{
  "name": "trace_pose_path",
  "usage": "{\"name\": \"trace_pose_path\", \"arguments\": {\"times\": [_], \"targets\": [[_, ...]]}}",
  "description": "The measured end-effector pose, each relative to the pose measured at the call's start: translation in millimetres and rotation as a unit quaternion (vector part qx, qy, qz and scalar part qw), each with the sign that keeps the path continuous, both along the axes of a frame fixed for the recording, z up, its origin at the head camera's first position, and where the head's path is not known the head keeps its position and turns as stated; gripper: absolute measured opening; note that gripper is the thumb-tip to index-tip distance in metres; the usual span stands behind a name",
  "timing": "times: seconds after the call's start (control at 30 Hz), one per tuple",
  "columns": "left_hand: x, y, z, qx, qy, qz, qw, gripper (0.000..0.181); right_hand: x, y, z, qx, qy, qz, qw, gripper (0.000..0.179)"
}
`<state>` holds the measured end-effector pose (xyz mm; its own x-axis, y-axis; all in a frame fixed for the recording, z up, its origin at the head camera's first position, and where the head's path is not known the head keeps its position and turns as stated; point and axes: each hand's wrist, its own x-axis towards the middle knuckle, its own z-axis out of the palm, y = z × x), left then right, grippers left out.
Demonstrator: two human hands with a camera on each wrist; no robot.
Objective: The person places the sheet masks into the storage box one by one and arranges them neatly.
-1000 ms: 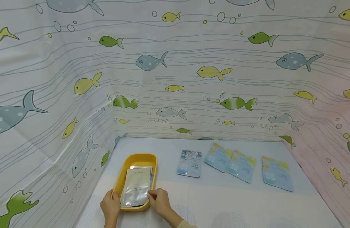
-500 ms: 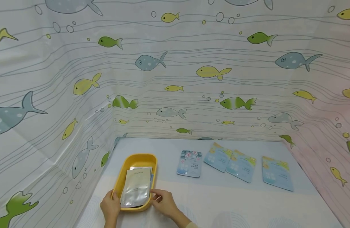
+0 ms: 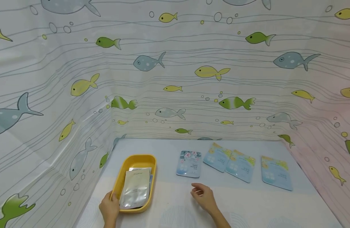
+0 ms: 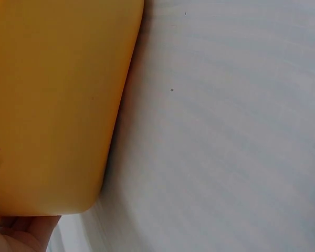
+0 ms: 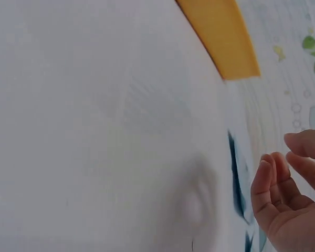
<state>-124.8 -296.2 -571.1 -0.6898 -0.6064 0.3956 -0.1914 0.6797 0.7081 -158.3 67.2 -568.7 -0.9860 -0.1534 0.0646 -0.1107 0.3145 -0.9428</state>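
Observation:
My left hand (image 3: 109, 207) grips the near left rim of a yellow plastic tray (image 3: 140, 159), its thumb over the edge. In the left wrist view the tray's outer wall (image 4: 58, 105) fills the left side, with fingers below it. A silver-cream sheet mask packet (image 3: 136, 186) lies in the tray over others, a blue edge showing under it. My right hand (image 3: 204, 199) is over the table with fingers loosely bent and nothing in them. Closest to it is a blue mask packet with pink flowers (image 3: 189, 164), just beyond the fingertips.
Two overlapping blue-and-yellow packets, one left (image 3: 217, 157) and one right (image 3: 240, 166), lie at the back right. Another such packet (image 3: 276, 173) is farther right. A fish-patterned sheet (image 3: 175, 101) walls the table on three sides.
My right hand has left the tray's right edge and moved right across the table toward the flowered packet. My left hand keeps its hold on the tray, and the packets have stayed put.

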Motion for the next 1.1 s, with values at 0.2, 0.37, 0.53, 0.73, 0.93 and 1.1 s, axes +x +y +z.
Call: {"name": "trace_pose_path", "arguments": {"times": [0.2,0.37,0.53,0.73,0.93,1.1], "targets": [[0.4,-0.2,-0.8,0.003,-0.01,-0.002,0.9999,0.02,0.7,47,-4.8,0.026,-0.011,-0.081,0.9963,0.024],[-0.3,0.0,-0.5,-0.002,-0.006,-0.005,1.0,0.02,6.0,87,-11.7,0.083,-0.042,-0.156,0.9833,0.026],[-1.1,0.1,-1.4,-0.006,-0.001,-0.004,1.0,0.02,8.5,131,-18.3,0.145,-0.036,-0.233,0.961,0.03],[-1.1,-0.6,-2.3,-0.003,-0.009,-0.002,1.0,0.02,7.7,182,-24.8,0.187,-0.026,-0.318,0.9292,0.031],[-0.9,0.2,-1.5,-0.003,-0.006,0.0,1.0,0.021,6.0,224,-29.7,0.196,-0.055,-0.367,0.9078,0.034],[-1.2,0.5,-1.7,-0.003,-0.007,0.002,1.0,0.021,8.5,250,-28.6,0.189,-0.083,-0.405,0.8909,0.037]]}}
